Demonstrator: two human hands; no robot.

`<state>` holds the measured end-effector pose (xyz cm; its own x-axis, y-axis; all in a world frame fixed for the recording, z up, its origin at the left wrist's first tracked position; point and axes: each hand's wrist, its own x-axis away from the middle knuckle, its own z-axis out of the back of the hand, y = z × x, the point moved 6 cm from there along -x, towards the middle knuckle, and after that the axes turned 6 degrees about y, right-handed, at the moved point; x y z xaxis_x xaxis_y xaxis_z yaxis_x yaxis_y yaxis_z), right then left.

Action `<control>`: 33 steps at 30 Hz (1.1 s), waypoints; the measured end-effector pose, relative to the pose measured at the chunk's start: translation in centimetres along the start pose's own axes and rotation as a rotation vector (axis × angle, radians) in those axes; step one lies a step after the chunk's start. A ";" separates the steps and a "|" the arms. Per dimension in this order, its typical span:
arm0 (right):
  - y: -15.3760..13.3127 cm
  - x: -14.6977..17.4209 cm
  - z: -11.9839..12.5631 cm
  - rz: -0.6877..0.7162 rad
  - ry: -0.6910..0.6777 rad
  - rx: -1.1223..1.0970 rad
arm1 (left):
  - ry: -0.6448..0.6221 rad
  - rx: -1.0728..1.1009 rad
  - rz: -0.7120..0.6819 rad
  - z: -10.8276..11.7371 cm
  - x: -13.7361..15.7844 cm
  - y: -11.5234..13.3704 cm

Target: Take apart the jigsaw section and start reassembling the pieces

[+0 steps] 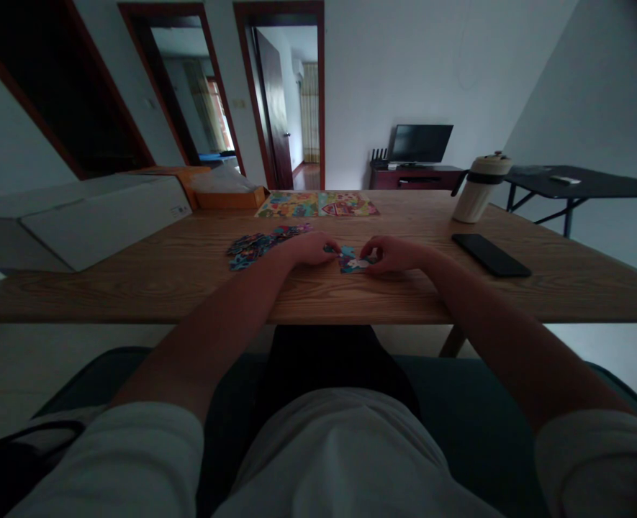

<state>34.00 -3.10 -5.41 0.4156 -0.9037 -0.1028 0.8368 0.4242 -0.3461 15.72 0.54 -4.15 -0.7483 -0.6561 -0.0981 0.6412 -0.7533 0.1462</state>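
Note:
A small patch of joined jigsaw puzzle pieces (353,262), teal with a white figure, lies flat on the wooden table between my hands. My left hand (315,248) is closed at the patch's left edge, with a dark teal bit of a puzzle piece showing at its fingertips. On the other side, my right hand (394,254) has thumb and forefinger bent together on the patch's right edge. Left of my left hand spreads a heap of loose puzzle pieces (250,247), partly behind my forearm.
Colourful printed sheets (318,204) lie toward the table's far edge. A white box (107,216) and an orange open box (229,198) stand at the left. On the right are a black phone (489,255) and a cream flask (480,188). The table (350,306) ends just before my body.

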 end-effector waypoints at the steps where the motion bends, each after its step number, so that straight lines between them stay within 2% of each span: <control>1: 0.0 0.0 0.0 -0.005 -0.001 -0.002 | -0.003 0.007 -0.002 0.0 0.0 0.0; 28: 0.2 0.0 0.0 -0.008 0.002 -0.017 | -0.011 -0.001 0.018 0.2 0.3 0.6; 33: -0.1 -0.1 -0.1 0.056 -0.003 -0.015 | -0.006 -0.007 0.009 0.2 0.3 0.7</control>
<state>33.81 -3.11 -5.49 0.4626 -0.8785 -0.1191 0.8071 0.4729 -0.3535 15.91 -0.16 -3.91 -0.7434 -0.6627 -0.0908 0.6492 -0.7475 0.1406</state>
